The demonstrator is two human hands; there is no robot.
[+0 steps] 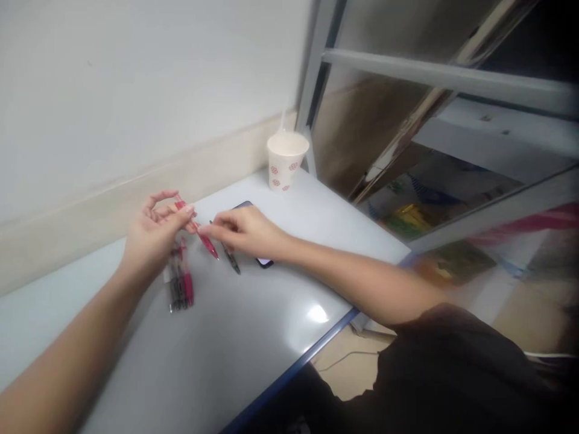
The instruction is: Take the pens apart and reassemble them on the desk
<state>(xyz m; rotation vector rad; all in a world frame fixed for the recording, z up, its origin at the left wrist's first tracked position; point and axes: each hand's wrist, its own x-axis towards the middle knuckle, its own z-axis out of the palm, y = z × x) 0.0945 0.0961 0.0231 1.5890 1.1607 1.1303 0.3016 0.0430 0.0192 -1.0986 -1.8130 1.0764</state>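
Pale grey desk [226,355] with blue edging along its front, set against a cream skirting. Directly on the surface: a patterned white paper cup [284,172] at the back corner, a bundle of red and black pens [180,283] at left, and a dark smartphone [265,261] lying flat at centre.

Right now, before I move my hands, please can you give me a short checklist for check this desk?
1. Red pen held by left hand: ok, the fingers pinch its upper end.
2. Right hand apart from the red pen: cannot tell, its fingertip is right beside the pen.
3. Black pen held by the right hand: cannot tell, its upper part is close under the fingers.
4. Phone uncovered: not ok, the right hand lies over it.
5. Pen bundle on the desk, away from the hands: ok, though close below the left hand.
6. Paper cup upright: ok.
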